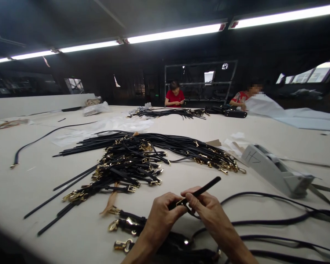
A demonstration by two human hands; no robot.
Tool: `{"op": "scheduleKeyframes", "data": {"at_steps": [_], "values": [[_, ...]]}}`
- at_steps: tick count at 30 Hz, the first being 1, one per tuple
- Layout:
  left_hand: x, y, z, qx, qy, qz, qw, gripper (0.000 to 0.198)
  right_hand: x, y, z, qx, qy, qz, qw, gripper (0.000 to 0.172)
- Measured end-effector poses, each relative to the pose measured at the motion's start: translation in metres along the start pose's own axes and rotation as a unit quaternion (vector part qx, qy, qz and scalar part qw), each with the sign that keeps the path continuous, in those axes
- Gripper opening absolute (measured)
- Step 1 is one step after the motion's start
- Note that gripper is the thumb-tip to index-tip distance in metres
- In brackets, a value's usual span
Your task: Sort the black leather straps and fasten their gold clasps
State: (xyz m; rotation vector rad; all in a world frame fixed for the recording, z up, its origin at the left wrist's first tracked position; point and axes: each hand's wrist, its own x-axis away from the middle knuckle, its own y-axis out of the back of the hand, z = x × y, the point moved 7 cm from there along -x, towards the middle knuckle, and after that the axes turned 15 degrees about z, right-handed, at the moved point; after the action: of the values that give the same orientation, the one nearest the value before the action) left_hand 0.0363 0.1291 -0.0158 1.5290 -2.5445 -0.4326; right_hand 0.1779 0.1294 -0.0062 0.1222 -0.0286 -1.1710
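Between my two hands is a black strap (207, 186) with a gold buckle (181, 201). My left hand (162, 216) pinches the strap at the buckle. With thumb and fingers closed, my right hand (209, 211) grips the strap beside the buckle, and its free tip points up to the right. Below my hands lie several black straps with gold snap hooks (123, 245), partly hidden by my forearms. Just beyond is a heap of short black buckle straps (126, 165). A bundle of long black straps (165, 141) stretches behind the heap.
A grey tape dispenser (277, 170) stands at the right, near loose long straps (272, 222). One strap (38, 141) curves alone on the left of the white table (79, 242). Across the table are two people (175, 96), more straps (167, 112) and white sheeting (266, 106).
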Motion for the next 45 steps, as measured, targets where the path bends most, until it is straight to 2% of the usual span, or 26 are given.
{"op": "scheduleKeyframes", "data": {"at_steps": [3, 6, 9, 12, 15, 17, 18, 19, 21, 23, 24, 25, 27, 31, 36, 41, 45], "values": [[-0.003, -0.006, 0.009, 0.111, 0.025, 0.06, 0.992, 0.041, 0.0, 0.001, -0.009, -0.04, -0.025, -0.007, 0.999, 0.055], [-0.006, -0.006, 0.015, 0.113, 0.05, 0.058, 0.991, 0.048, -0.001, -0.003, -0.015, -0.098, -0.033, 0.016, 0.994, 0.056], [-0.003, 0.007, 0.012, -0.019, 0.058, -0.031, 0.998, 0.041, -0.003, -0.011, -0.019, -0.147, -0.034, 0.047, 0.987, 0.05], [0.006, 0.027, 0.004, -0.142, 0.056, -0.135, 0.979, 0.04, -0.003, -0.013, -0.024, -0.19, -0.048, 0.035, 0.98, 0.046], [0.013, 0.046, 0.008, -0.095, 0.056, -0.199, 0.974, 0.042, -0.002, -0.01, -0.031, -0.233, -0.068, 0.006, 0.97, 0.046], [0.016, 0.054, 0.008, -0.056, 0.023, -0.228, 0.972, 0.03, -0.003, -0.01, -0.033, -0.269, -0.07, 0.004, 0.961, 0.047], [0.015, 0.053, 0.008, -0.034, 0.001, -0.218, 0.975, 0.029, -0.003, -0.01, -0.034, -0.287, -0.07, 0.004, 0.955, 0.048], [0.011, 0.049, 0.008, -0.006, -0.016, -0.179, 0.984, 0.034, -0.003, -0.009, -0.034, -0.3, -0.071, 0.004, 0.951, 0.049], [0.003, 0.028, 0.01, 0.061, -0.022, -0.036, 0.997, 0.04, -0.003, -0.007, -0.034, -0.314, -0.073, 0.0, 0.947, 0.051], [-0.001, 0.005, 0.012, 0.113, -0.002, 0.097, 0.989, 0.04, -0.002, -0.003, -0.032, -0.317, -0.066, -0.004, 0.946, 0.05], [0.0, -0.002, 0.012, 0.127, 0.007, 0.133, 0.983, 0.039, -0.002, -0.002, -0.031, -0.318, -0.059, -0.003, 0.946, 0.048], [0.0, -0.004, 0.012, 0.138, 0.014, 0.146, 0.98, 0.037, -0.002, 0.0, -0.029, -0.32, -0.054, -0.001, 0.946, 0.046], [0.0, -0.003, 0.011, 0.151, 0.017, 0.134, 0.979, 0.032, -0.002, 0.0, -0.028, -0.325, -0.05, 0.013, 0.944, 0.042], [0.0, 0.007, 0.014, 0.148, 0.038, 0.072, 0.986, 0.028, -0.002, -0.002, -0.029, -0.325, -0.047, 0.046, 0.943, 0.041], [-0.001, 0.011, 0.018, 0.137, 0.077, 0.056, 0.986, 0.027, -0.001, -0.007, -0.033, -0.318, -0.052, 0.066, 0.944, 0.041], [0.0, 0.016, 0.014, 0.085, 0.053, 0.018, 0.995, 0.022, -0.001, -0.013, -0.026, -0.303, -0.055, 0.088, 0.947, 0.044], [0.002, 0.016, 0.011, 0.028, 0.052, 0.002, 0.998, 0.02, -0.003, -0.013, -0.03, -0.277, -0.078, 0.06, 0.956, 0.044]]}}
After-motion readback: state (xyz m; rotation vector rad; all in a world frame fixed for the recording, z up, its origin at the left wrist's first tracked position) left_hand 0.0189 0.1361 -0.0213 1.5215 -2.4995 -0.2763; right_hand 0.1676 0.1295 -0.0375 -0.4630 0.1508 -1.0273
